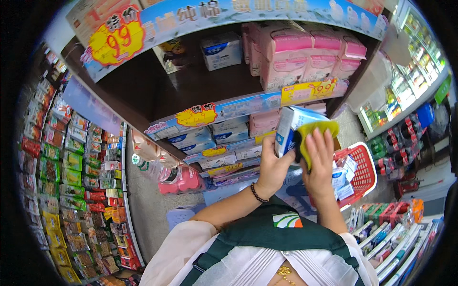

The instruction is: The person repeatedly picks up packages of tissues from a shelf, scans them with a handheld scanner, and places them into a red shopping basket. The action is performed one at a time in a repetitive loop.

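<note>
My left hand (pixel 273 166) grips a white and blue packet (pixel 287 127) by its near side, with the thumb across its lower face. A yellow-green cloth (pixel 323 127) lies under the spread fingers of my right hand (pixel 319 159), which presses it against the packet's right side. The cloth has a dark part along its left edge. Both hands are in front of a dark shelf unit (pixel 128 96). On its upper board stand stacked pink packets (pixel 286 69) and a lone white and blue packet (pixel 222 52). Similar blue and white packs (pixel 193 139) fill part of the board below.
A red plastic basket (pixel 363 175) holding several small packets (pixel 345 175) stands just right of my right arm. Left, beyond a strip of floor (pixel 137 207), runs a rack of bagged snacks (pixel 73 161). Pink-wrapped bottles (pixel 182 180) and a lilac stool (pixel 179 216) sit low.
</note>
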Demonstrator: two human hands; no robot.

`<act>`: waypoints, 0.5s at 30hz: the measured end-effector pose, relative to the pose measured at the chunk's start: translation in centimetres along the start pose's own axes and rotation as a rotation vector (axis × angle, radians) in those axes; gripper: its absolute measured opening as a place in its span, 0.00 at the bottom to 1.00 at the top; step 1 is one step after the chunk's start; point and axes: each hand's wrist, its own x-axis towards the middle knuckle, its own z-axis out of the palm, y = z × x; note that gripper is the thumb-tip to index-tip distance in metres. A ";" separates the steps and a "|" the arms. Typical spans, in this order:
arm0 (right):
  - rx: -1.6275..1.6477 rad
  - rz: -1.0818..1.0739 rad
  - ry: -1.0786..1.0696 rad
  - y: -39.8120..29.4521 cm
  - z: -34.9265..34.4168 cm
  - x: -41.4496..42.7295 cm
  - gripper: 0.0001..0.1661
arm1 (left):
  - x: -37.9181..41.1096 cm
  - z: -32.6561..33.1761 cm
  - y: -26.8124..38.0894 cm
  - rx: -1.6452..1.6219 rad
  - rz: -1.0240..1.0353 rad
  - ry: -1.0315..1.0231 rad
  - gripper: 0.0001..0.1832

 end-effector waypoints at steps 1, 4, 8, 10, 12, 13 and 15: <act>-0.013 0.002 0.044 0.6 -0.6 1.0 0.33 | -0.5 0.2 -0.6 0.042 -0.042 -0.028 0.20; -0.045 0.137 0.078 2.0 -1.4 2.0 0.34 | -1.7 1.1 -0.5 0.118 -0.149 -0.097 0.21; -0.096 0.119 -0.096 1.1 -1.6 -2.2 0.34 | -0.6 1.4 -2.4 -0.026 -0.207 -0.083 0.14; -0.127 0.123 -0.079 0.7 -0.6 -5.1 0.34 | -0.3 1.5 -4.2 -0.007 -0.273 -0.119 0.12; -0.043 0.255 -0.052 2.2 -0.7 -6.8 0.35 | -1.1 2.4 -5.2 -0.009 -0.406 -0.107 0.12; -0.015 0.345 -0.039 3.0 -1.0 -7.4 0.36 | -1.3 1.8 -6.7 0.039 -0.426 -0.135 0.13; 0.117 0.535 0.105 5.4 -1.4 -9.2 0.31 | -2.0 2.6 -8.0 0.002 -0.547 -0.181 0.15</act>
